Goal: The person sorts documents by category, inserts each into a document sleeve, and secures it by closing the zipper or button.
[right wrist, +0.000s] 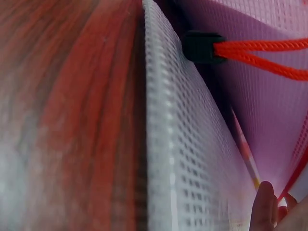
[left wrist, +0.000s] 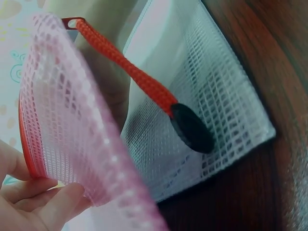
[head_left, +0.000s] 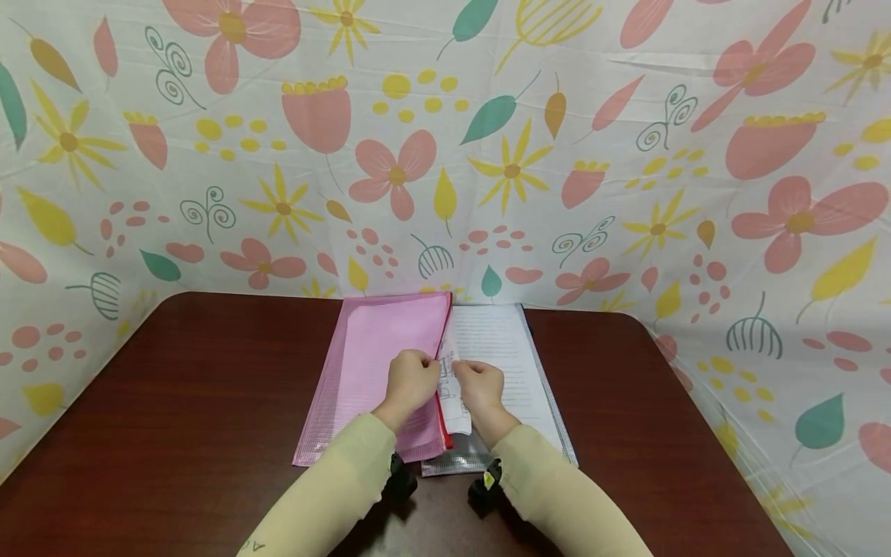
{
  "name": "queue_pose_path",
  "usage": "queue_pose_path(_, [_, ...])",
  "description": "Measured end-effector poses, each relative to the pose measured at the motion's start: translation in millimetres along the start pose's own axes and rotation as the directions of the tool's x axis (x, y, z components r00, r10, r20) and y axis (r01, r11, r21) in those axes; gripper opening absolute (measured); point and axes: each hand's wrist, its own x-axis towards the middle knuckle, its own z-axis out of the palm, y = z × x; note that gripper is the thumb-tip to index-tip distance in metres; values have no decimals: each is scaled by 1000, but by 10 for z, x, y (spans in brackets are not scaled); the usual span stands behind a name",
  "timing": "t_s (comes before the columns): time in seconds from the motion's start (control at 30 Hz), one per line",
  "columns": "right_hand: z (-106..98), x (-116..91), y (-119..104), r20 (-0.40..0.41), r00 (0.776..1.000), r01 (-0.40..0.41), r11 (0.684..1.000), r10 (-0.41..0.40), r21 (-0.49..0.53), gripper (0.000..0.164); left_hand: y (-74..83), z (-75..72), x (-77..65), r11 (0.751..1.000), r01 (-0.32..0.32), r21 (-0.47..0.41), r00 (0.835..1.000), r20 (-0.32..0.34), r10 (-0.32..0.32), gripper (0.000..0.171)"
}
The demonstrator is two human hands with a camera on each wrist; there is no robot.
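A pink mesh zip pouch with a red zip along its right side lies at the middle of the table. My left hand pinches that zipped edge; in the left wrist view its thumb and fingers grip the mesh. Printed white paper shows at the pouch's opening, between both hands. My right hand pinches the paper's edge, its fingertips close to the left hand's. Under both lies a clear mesh pouch, with a lined white sheet showing in it.
A red zip cord with a black end hangs from the pink pouch. The dark wooden table meets a flower-printed cloth at the back and sides. Black wrist devices sit under the forearms.
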Motion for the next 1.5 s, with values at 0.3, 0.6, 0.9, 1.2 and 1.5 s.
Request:
queue_pose_path(0.3, [83,-19,46,-27,998,54,996,-56,-73,22,30,24,-20,1000,-7,-30,1000,-15,6,21])
queue_pose_path(0.6, [143,-60,18,12,998,63,997,-62,-45,20,34,51,-28,1000,5,-30,999,-33,-6,22])
queue_pose_path(0.9, [106,-69,-51,100,995,-28,1000,28,1,24,47,51,-11,998,7,-56,1000,-28,-8,21])
queue_pose_path(1.2, [-160,-153,-133,377,924,33,972,59,-232,19,-11,-4,19,999,24,-45,999,-27,-25,22])
queue_pose_path(1.5, [-138,-203,-82,391,920,67,971,29,-231,20,5,-16,16,999,13,-44,999,-49,-15,21])
